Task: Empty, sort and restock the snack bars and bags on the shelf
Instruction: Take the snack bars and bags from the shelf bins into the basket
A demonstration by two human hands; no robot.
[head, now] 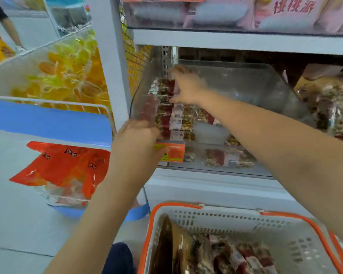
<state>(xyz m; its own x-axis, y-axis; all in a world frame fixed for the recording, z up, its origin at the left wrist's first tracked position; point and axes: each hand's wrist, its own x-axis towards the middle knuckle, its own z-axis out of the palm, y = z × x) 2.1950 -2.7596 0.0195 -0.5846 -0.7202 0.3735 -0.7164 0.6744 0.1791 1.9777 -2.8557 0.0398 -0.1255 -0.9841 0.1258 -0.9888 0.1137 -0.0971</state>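
At frame centre, my right hand pinches the stacked snack bars in the clear bin; my left hand grips its front corner. Light, slippery wrappers: I'd pinch the ends.

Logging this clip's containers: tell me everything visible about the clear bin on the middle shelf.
The clear bin is a see-through plastic tub with rounded corners, sitting on the white shelf beneath the upper shelf. Snack bars are stacked against its left wall; a few lie loose on its floor, and the right part looks bare. An orange price label sits at its front edge. The left hand holds the front left corner; the right hand reaches inside, touching the stacked bars.
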